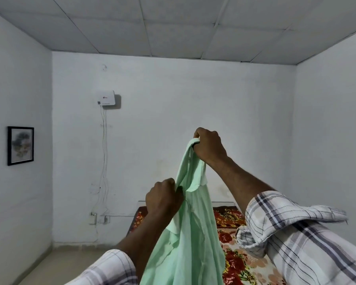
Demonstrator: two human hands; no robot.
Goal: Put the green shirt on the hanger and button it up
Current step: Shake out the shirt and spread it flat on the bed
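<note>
A pale green shirt (190,233) hangs in the air in front of me, above the bed. My right hand (209,146) holds it high, fingers closed on the top of the fabric; a small dark piece, perhaps the hanger, shows under the fingers at the shirt's top. Lower and to the left, my left hand (162,197) pinches the shirt near its collar. The rest of the hanger is hidden by the cloth and I cannot tell whether it sits inside the shirt.
A bed with a red floral cover (234,243) lies below the shirt, against the back wall. A white box with hanging wires (106,98) is on that wall, a framed picture (20,146) on the left wall.
</note>
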